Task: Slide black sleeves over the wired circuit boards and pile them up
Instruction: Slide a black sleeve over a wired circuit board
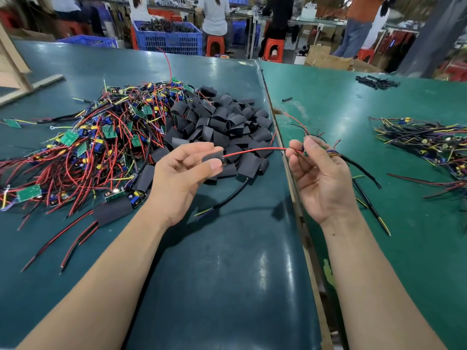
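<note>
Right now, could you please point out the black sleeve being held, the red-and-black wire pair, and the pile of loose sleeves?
black sleeve (213,157): head view, its middle, between left-hand fingers.
red-and-black wire pair (255,150): head view, mid-span between the hands.
pile of loose sleeves (222,122): head view, centre of heap.

Green table, heap of wired circuit boards, pile of black sleeves, wire bundle at right
</note>
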Available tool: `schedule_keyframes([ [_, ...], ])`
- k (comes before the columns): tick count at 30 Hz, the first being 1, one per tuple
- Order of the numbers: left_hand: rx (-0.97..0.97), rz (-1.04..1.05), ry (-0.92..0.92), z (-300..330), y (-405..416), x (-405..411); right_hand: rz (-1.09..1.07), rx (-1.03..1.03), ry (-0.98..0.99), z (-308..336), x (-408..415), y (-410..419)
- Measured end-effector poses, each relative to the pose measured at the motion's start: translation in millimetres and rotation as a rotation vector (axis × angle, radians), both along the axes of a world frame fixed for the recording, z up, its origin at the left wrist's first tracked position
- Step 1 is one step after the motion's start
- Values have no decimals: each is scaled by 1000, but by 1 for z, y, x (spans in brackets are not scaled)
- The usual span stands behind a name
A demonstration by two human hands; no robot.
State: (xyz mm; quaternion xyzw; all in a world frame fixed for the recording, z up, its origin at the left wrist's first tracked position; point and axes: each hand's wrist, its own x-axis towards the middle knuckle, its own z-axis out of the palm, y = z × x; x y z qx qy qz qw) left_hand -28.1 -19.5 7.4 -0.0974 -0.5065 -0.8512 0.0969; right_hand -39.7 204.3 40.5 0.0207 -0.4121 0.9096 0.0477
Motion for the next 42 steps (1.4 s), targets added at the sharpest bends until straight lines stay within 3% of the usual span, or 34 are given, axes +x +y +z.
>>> schedule_keyframes([
  [30, 51, -9, -40, 5, 0, 1, 71, -24, -23, -3, -2, 3],
  [42, 22, -107, -25, 5, -1, 3, 24, 106, -41, -6, -4, -1],
])
